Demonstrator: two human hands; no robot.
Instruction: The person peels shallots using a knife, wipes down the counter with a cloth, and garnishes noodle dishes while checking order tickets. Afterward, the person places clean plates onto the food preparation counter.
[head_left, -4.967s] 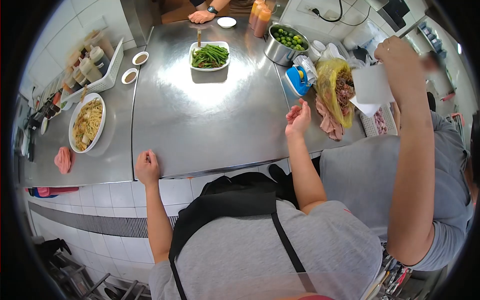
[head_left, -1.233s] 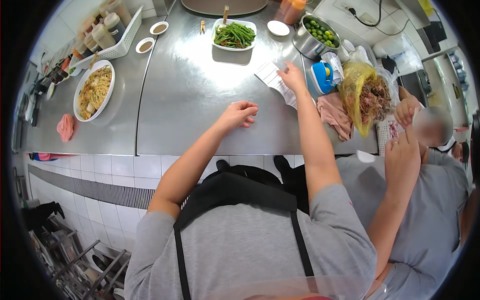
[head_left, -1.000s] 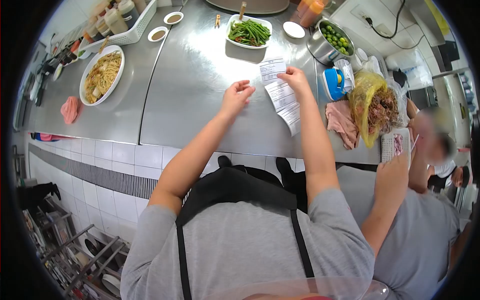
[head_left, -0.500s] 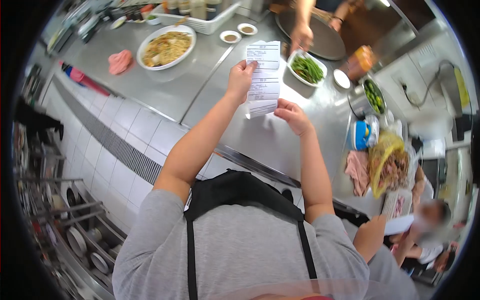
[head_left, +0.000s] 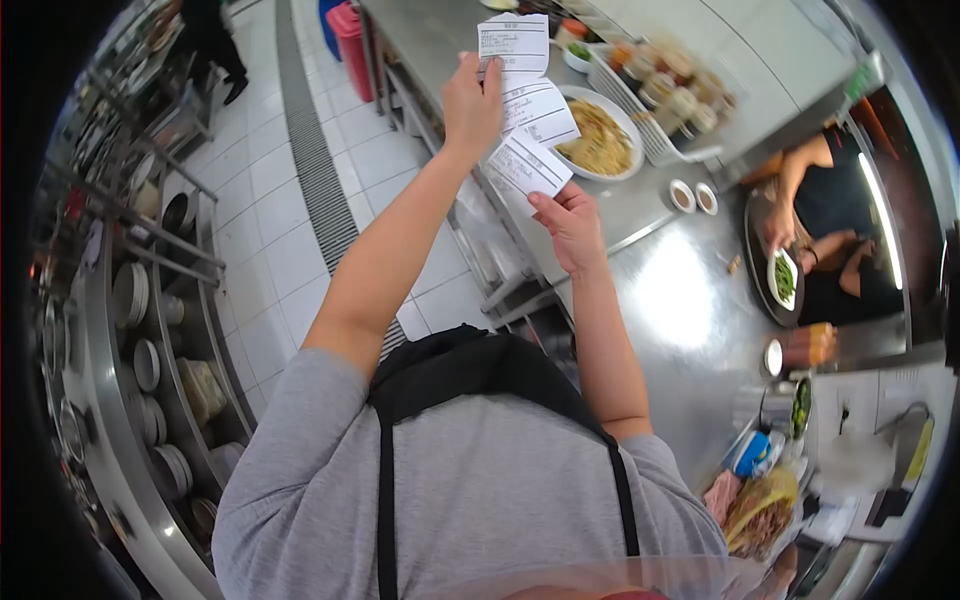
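Between my two hands hangs a strip of printed order tickets (head_left: 541, 112), folded into joined sections with black print. My left hand (head_left: 472, 105) pinches the upper section at its lower left edge. Lower down, my right hand (head_left: 570, 225) grips the bottom section between thumb and fingers at its right corner. The strip is held up above the edge of the steel counter (head_left: 625, 222). Behind it, and partly covered by it, an oval white plate of noodles (head_left: 600, 138) stands on the counter.
Two small sauce dishes (head_left: 682, 196) sit right of the noodles, below a white basket of bottles (head_left: 655, 125). Across the counter another person's hand (head_left: 779, 228) holds a dish of green beans (head_left: 784, 280) over a round tray. Plate shelves (head_left: 150, 365) stand left; a drain (head_left: 318, 150) crosses the floor.
My view has turned left, and both hands have swung that way with the tickets. The strip now bends at its folds. The other person has lifted the green beans off the counter toward themselves.
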